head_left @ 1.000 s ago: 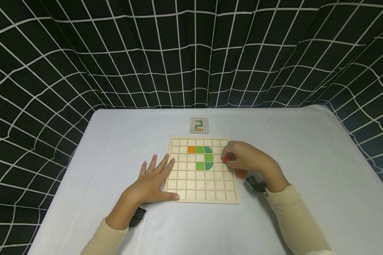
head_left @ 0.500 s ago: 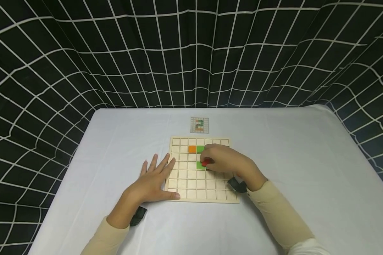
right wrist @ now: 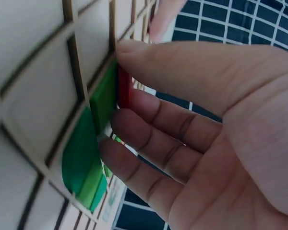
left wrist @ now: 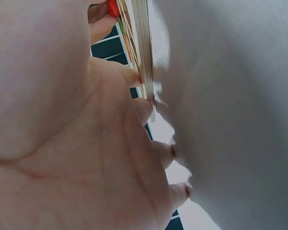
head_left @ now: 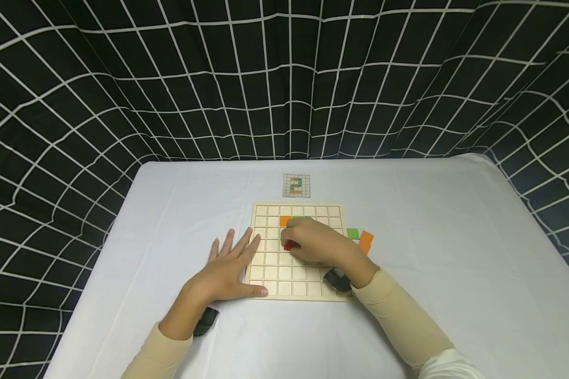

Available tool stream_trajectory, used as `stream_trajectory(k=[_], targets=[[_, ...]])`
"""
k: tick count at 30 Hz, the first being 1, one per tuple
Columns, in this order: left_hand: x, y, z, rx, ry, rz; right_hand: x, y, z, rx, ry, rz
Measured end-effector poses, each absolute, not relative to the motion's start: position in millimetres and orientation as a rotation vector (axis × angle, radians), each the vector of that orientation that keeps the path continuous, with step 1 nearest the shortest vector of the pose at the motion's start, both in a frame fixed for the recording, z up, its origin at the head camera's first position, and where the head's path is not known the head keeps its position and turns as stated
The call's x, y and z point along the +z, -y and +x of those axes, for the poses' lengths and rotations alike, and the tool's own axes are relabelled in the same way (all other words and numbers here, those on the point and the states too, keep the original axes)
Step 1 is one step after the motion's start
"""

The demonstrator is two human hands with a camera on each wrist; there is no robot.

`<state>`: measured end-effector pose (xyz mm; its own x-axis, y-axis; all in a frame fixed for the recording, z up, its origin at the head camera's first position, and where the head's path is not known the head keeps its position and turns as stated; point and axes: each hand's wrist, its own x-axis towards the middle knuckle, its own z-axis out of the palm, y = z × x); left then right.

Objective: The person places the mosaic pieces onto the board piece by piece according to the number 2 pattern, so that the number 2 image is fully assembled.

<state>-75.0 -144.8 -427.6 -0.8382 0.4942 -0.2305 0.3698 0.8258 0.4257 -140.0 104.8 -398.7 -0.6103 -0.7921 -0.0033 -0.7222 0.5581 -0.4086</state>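
Thumb and fingers of my right hand (head_left: 313,239) pinch a small red tile (head_left: 290,245) at the middle of a wooden grid board (head_left: 284,273). Seen from the right wrist, the red tile (right wrist: 124,86) is right beside a green square tile (right wrist: 104,98), with a dark green rounded tile (right wrist: 77,148) adjoining that. An orange square tile (head_left: 285,221) sits in the upper part of the grid; the hand covers most of the other tiles in the head view. My left hand (head_left: 225,273) is spread at the board's left edge, thumb over the front left corner.
Behind the board lies a small card (head_left: 296,186) printed with a coloured figure 2 on a grid. Loose pieces, a green tile (head_left: 353,233) and orange tiles (head_left: 366,241), lie right of the board on the white tablecloth (head_left: 455,237). A black gridded curtain (head_left: 275,89) surrounds the table.
My right hand has carried the red tile leftward from the board's right edge to the middle of the grid, uncovering the loose pieces on the right. The left hand has stayed in place.
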Motion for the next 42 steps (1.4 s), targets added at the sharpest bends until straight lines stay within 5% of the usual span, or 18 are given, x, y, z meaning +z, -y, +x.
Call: stream_trajectory(k=[24, 34, 42], targets=[[-428, 143, -75, 0.507, -2.665, 0.644, -401, -116, -111, -0.575, -2.696, -1.4], [-429, 144, -74, 0.545, -2.676, 0.645, -378, -192, -139, -0.452, -2.734, -0.528], [-429, 145, -75, 0.533, -2.685, 0.651, -390, -201, -151, -0.463, -2.721, -0.389]])
